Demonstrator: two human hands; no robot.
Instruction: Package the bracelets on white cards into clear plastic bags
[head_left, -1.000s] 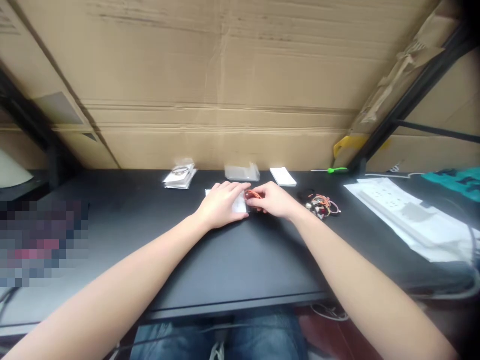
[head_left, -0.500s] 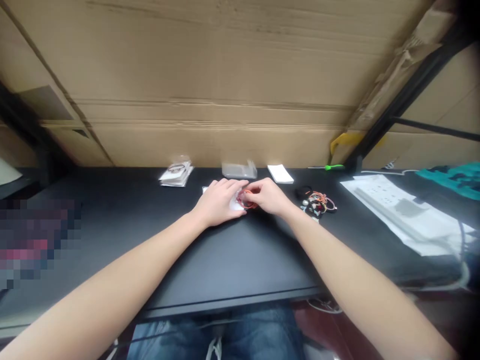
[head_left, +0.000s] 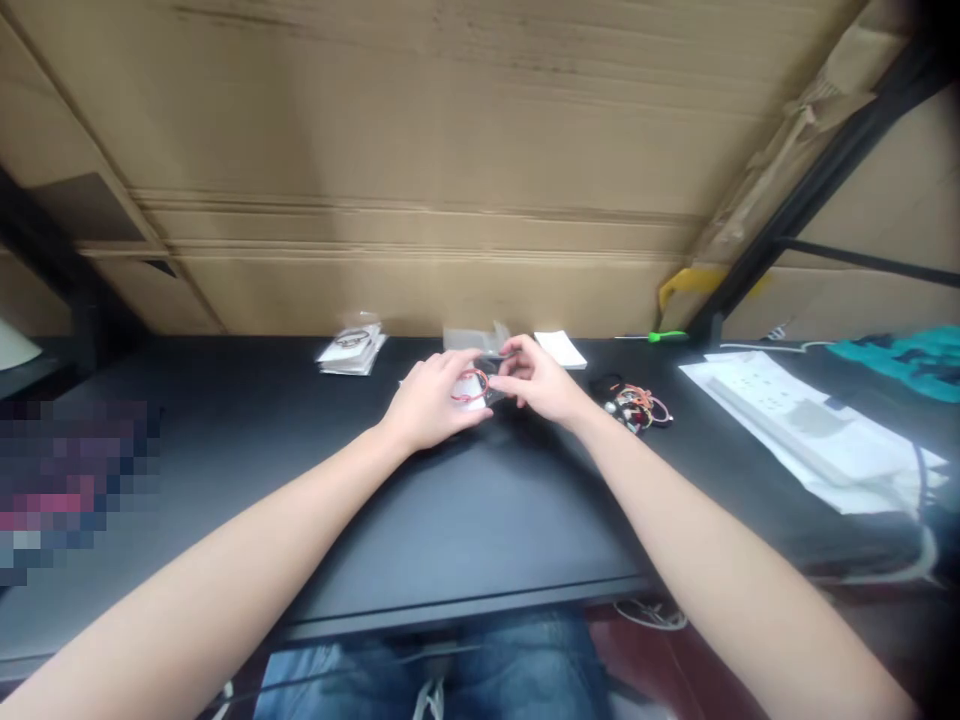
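Note:
My left hand (head_left: 433, 403) is wrapped around a small clear plastic bag (head_left: 493, 397) with a white card (head_left: 472, 404) in it or against it; which one I cannot tell. A red-orange cord bracelet (head_left: 481, 374) lies as a loop over the card, between the left thumb and fingers. My right hand (head_left: 541, 383) is just to the right, thumb and forefinger apart, their tips close to the bag's right edge. Whether those tips touch the plastic is unclear. Right of this hand lies a tangled pile of bracelets (head_left: 639, 408) in mixed colours.
Along the back of the black table (head_left: 465, 520) are stacked packed cards (head_left: 352, 350), clear bags (head_left: 465, 340), white cards (head_left: 560, 349) and a green-handled tool (head_left: 666, 336). Papers with a white power strip (head_left: 787, 405) lie right. Cardboard (head_left: 420, 150) stands behind.
My right hand has let go of the red-orange bracelet and its fingers have spread, drawing slightly back and up. The bracelet now rests on the card by my left hand.

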